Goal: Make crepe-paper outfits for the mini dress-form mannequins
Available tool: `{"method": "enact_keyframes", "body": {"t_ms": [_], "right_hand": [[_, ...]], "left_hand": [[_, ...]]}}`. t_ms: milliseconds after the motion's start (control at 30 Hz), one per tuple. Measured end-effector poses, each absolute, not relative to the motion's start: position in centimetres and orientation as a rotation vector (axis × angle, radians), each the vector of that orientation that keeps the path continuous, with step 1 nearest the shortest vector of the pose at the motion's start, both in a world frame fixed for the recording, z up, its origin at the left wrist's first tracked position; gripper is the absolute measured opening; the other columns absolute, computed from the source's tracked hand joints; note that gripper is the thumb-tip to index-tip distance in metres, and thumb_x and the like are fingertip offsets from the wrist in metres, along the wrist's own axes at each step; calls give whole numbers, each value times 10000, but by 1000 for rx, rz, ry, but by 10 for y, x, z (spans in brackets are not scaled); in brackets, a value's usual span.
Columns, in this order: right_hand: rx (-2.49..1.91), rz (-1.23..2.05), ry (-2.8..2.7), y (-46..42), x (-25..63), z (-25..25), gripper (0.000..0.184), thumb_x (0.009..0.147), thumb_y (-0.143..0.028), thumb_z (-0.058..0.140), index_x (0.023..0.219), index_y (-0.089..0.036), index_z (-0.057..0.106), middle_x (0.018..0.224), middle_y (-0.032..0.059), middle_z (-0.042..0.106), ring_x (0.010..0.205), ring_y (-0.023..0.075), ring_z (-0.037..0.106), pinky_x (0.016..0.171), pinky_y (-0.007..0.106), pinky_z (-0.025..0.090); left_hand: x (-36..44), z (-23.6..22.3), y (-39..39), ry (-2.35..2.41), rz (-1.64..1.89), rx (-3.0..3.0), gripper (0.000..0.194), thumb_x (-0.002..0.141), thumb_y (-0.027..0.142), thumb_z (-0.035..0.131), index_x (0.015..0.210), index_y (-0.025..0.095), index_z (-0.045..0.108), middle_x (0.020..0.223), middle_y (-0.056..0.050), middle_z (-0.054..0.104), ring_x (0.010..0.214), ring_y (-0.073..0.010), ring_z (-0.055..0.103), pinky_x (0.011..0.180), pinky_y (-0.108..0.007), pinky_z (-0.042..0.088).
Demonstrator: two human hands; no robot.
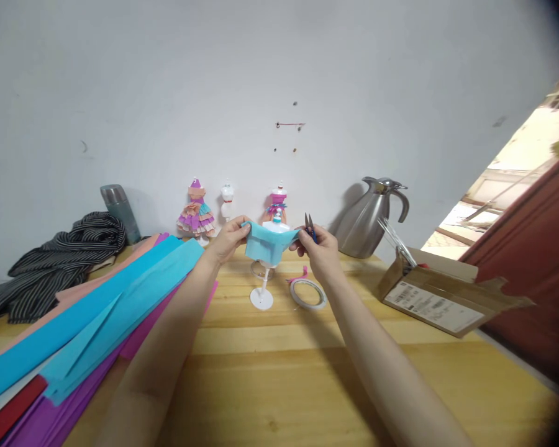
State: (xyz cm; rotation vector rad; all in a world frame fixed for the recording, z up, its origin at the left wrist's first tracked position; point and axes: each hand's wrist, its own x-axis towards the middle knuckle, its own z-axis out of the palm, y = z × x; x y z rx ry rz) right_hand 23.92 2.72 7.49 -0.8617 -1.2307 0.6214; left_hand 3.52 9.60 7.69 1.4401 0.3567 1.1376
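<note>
A small white mannequin (261, 298) stands upright on its round base in the middle of the wooden table. Across the front of its torso stretches a piece of light blue crepe paper (265, 244). My left hand (233, 237) pinches the paper's left end. At the other end, my right hand (319, 245) grips the paper and also holds small scissors (310, 227) with dark blue handles, blades pointing up and slightly apart. A roll of double-sided tape (308, 293) lies flat below my right hand, beside a pink scrap (304, 272).
Long crepe paper sheets (135, 285) in several colours cover the left. Behind them are a striped cloth (74, 254) and a flask (121, 211). Dressed mannequins (195, 211) stand by the wall. A steel jug (366, 217) and an open cardboard box (435, 295) occupy the right.
</note>
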Motion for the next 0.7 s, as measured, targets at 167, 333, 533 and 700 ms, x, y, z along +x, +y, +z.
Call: {"method": "enact_keyframes", "body": {"t_ms": [167, 333, 533, 700], "right_hand": [[-808, 653, -1213, 35, 233, 71, 222, 743, -389, 656, 755, -176, 593, 538, -23, 602, 486, 108, 575, 419, 198, 399], [-781, 615, -1213, 35, 228, 72, 192, 753, -361, 644, 728, -175, 601, 547, -37, 576, 459, 83, 519, 405, 195, 386], [-824, 533, -1228, 28, 226, 80, 170, 748, -344, 633, 743, -175, 612, 551, -42, 562, 455, 84, 506, 416, 208, 405], [-855, 534, -1226, 27, 225, 82, 191, 742, -369, 632, 744, -180, 606, 538, -46, 546, 454, 89, 513, 415, 212, 408]], "left_hand": [[42, 75, 98, 359, 1183, 1464, 419, 651, 498, 765, 778, 158, 557, 610, 51, 492, 543, -71, 423, 516, -184, 332], [45, 76, 99, 360, 1281, 1577, 428, 651, 516, 759, 795, 136, 624, 647, 20, 563, 592, -86, 468, 562, -204, 353], [46, 74, 102, 355, 1312, 1569, 412, 676, 511, 743, 807, 136, 633, 677, 3, 602, 614, -103, 518, 589, -221, 398], [48, 68, 102, 335, 1236, 1505, 401, 674, 500, 751, 803, 142, 624, 655, 22, 568, 581, -79, 494, 564, -199, 387]]}}
